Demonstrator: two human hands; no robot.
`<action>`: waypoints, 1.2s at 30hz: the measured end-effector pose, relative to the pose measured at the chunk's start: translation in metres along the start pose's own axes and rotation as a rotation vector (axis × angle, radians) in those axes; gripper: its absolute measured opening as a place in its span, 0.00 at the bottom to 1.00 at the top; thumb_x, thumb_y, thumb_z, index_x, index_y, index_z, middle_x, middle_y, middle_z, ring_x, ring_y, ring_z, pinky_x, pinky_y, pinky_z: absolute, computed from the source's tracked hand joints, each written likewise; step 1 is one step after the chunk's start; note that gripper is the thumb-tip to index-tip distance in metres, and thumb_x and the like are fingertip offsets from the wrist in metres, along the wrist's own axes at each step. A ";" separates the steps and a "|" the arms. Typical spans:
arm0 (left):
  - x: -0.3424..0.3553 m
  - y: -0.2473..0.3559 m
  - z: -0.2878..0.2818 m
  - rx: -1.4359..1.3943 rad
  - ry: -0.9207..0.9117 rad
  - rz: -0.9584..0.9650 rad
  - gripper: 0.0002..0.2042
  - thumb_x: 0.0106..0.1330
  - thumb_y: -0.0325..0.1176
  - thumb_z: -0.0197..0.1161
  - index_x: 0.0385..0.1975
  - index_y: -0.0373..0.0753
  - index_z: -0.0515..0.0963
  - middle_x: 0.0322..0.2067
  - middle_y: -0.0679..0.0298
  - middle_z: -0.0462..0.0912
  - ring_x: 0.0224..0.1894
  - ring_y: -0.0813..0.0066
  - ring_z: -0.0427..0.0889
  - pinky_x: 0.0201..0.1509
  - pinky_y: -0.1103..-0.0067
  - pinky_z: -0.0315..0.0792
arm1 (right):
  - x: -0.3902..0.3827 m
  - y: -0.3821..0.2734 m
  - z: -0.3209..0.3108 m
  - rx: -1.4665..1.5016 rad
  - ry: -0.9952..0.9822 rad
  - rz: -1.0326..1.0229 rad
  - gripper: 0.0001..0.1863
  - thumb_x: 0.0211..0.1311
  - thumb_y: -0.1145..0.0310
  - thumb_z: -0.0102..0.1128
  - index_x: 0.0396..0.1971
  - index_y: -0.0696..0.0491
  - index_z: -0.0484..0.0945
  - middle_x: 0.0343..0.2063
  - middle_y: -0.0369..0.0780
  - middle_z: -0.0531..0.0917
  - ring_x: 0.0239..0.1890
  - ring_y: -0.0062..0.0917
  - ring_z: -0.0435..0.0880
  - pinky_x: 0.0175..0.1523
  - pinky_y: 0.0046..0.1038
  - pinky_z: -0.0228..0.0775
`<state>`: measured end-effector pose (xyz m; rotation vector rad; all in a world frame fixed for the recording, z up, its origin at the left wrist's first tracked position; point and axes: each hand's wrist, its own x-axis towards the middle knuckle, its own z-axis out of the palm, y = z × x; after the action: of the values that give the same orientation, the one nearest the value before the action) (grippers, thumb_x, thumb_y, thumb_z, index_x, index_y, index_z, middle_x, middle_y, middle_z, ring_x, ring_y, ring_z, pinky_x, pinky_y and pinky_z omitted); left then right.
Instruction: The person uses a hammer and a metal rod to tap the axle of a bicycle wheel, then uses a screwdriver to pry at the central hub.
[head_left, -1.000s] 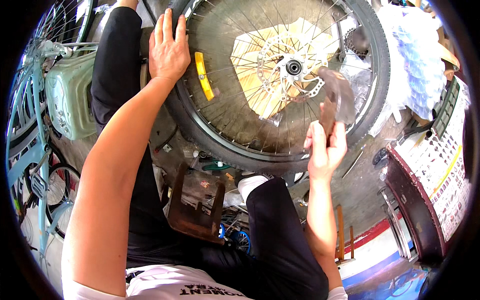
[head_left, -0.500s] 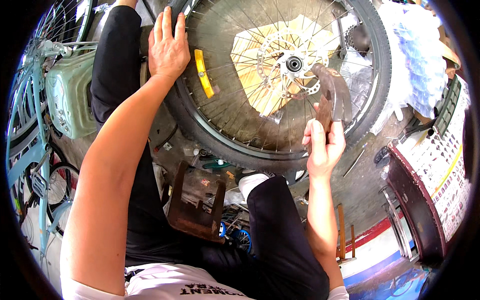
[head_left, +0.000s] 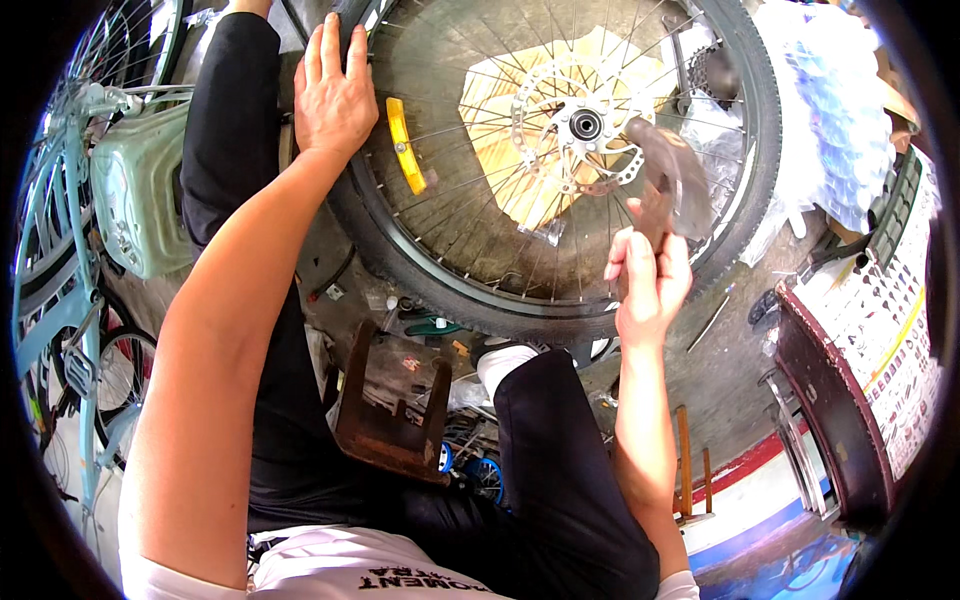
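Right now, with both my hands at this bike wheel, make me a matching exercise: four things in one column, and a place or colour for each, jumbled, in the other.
Things
1. Left hand
2. Hammer
3. Reflector
4. Brake disc

Places and colours
A. Around the hub
B. Gripped in the right hand
C. Bright yellow
D. Laid over the tyre

Right pairs: 1-D, 2-B, 3-C, 4-A

Dark lettering (head_left: 405,581), on white shirt (head_left: 310,558)
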<state>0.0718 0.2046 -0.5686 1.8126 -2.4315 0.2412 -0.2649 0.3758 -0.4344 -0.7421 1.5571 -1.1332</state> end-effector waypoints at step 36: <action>0.000 0.001 -0.003 -0.021 0.034 0.020 0.28 0.69 0.34 0.58 0.71 0.44 0.68 0.75 0.49 0.61 0.75 0.47 0.62 0.73 0.57 0.63 | -0.010 0.024 0.006 -0.186 -0.025 0.026 0.16 0.69 0.68 0.67 0.50 0.63 0.79 0.25 0.32 0.79 0.25 0.12 0.72 0.31 0.19 0.64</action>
<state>0.0707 0.2051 -0.5653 1.7621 -2.4211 0.2445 -0.2540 0.3918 -0.4528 -0.8538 1.6619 -0.9658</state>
